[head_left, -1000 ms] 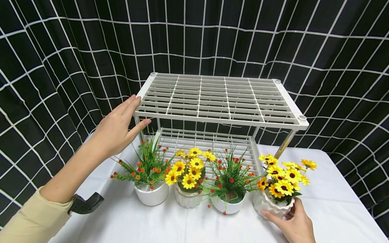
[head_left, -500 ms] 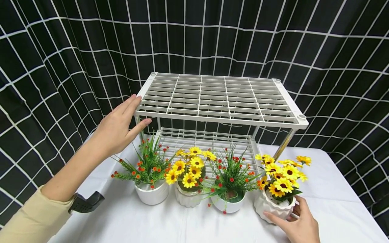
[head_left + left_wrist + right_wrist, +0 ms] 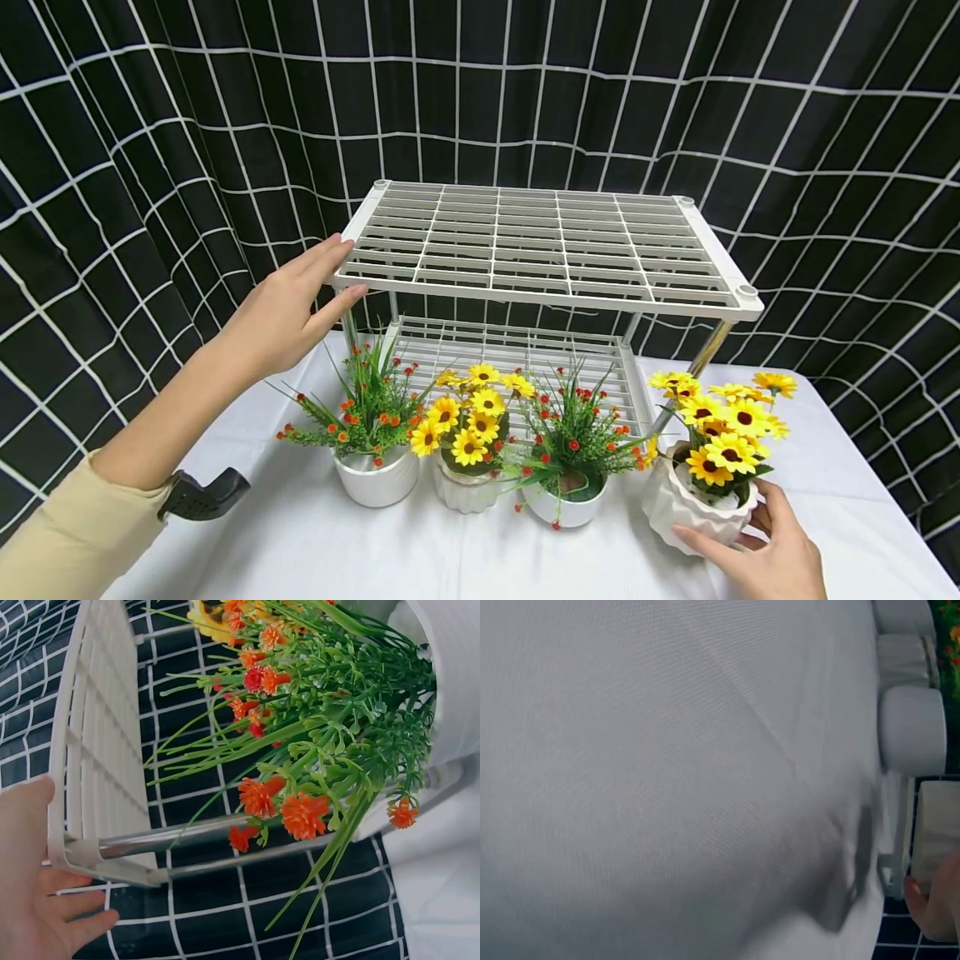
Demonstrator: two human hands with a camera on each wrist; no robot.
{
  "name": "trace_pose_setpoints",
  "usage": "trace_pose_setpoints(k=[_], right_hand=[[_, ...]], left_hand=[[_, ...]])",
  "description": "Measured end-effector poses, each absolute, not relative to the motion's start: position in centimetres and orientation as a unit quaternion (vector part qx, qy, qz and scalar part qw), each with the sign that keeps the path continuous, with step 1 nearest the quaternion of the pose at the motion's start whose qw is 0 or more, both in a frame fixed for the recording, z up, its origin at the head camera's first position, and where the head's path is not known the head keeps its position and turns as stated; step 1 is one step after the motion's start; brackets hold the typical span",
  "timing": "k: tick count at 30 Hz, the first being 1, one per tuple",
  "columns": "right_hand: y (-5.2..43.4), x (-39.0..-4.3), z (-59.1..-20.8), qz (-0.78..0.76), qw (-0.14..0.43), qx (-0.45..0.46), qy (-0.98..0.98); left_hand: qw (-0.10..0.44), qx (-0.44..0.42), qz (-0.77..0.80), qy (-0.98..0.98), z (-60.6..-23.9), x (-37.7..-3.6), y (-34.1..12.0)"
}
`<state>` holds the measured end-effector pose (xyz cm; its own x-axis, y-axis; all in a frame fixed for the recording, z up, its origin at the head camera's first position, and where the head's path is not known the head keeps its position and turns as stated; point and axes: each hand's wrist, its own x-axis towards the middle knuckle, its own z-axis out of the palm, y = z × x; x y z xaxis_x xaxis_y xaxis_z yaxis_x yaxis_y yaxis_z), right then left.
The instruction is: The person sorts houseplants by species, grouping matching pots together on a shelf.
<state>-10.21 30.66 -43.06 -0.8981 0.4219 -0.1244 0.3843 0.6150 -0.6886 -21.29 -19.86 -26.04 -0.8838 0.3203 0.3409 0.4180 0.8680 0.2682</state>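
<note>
My right hand point(image 3: 776, 546) grips a white, ridged flowerpot point(image 3: 693, 512) with yellow daisy-like flowers point(image 3: 729, 433), thumb in front and fingers round its right side. In the right wrist view this pot point(image 3: 937, 825) is raised above the white cloth, a shadow below it. My left hand point(image 3: 281, 312) rests against the front left corner of a white two-tier rack point(image 3: 525, 296), fingers straight along the side and thumb at the front edge. Close under that hand, orange-red flowers point(image 3: 304, 814) stand in a smooth white pot point(image 3: 375, 479).
Left of the held pot, a row of pots stands before the rack: a white bowl point(image 3: 562, 504) with red flowers, a ridged pot point(image 3: 465, 492) with yellow flowers, and the smooth pot. The rack's lower shelf point(image 3: 495, 333) lies behind them. A black gridded curtain point(image 3: 480, 92) hangs behind.
My right hand has moved the ridged flowerpot to the right and up off the cloth. The left hand has barely shifted at the rack's corner.
</note>
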Motion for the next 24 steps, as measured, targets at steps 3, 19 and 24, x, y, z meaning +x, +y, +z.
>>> trace_pose_setpoints(k=[3, 19, 24], right_hand=[[30.8, -10.0, -42.5, 0.382, 0.025, -0.219, -0.898], [32.2, -8.8, -39.3, 0.371, 0.083, -0.196, -0.904], [32.6, -8.4, -38.1, 0.375, 0.115, -0.178, -0.903]], left_hand=[[0.152, -0.201, -0.189, -0.949, -26.0, -21.6, -19.9], [0.177, -0.189, -0.327, -0.909, -25.7, -23.0, -20.3], [0.175, -0.184, -0.345, -0.903, -25.4, -22.7, -20.2]])
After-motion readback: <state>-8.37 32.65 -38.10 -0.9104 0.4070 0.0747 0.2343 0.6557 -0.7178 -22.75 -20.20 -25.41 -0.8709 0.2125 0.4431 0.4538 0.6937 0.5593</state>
